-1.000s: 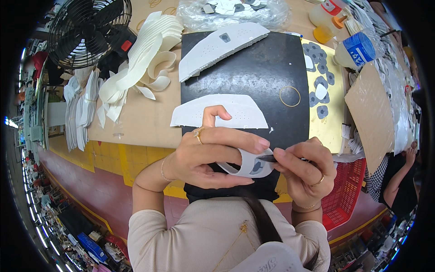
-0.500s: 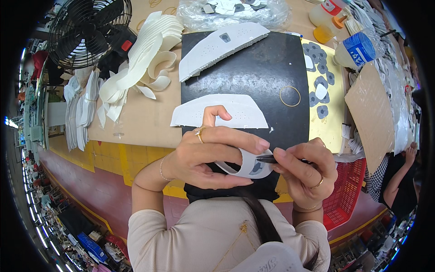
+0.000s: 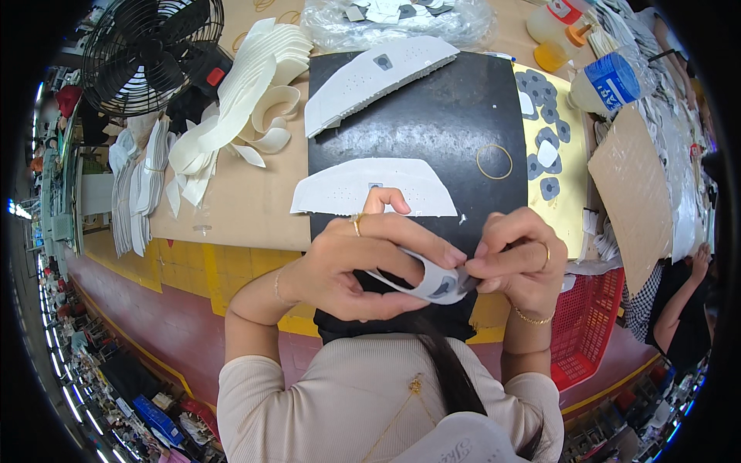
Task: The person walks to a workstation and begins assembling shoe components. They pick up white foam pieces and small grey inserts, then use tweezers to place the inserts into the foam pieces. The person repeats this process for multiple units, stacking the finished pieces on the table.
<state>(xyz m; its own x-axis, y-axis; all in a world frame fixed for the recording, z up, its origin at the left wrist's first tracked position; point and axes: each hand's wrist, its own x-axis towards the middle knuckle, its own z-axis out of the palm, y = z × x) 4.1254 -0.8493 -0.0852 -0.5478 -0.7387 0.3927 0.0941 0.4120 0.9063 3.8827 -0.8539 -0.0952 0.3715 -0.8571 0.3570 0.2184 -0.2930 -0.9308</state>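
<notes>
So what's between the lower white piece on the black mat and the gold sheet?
The head view shows a thin tan loop on the black mat, plus a tiny white scrap near the white piece.

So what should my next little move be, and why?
Probably a small, gentle tug with your right hand beside the grey patch. Its thumb and finger look pinched together there, though exactly what's between them is unclear, and your left hand holds the curled white piece.
</notes>
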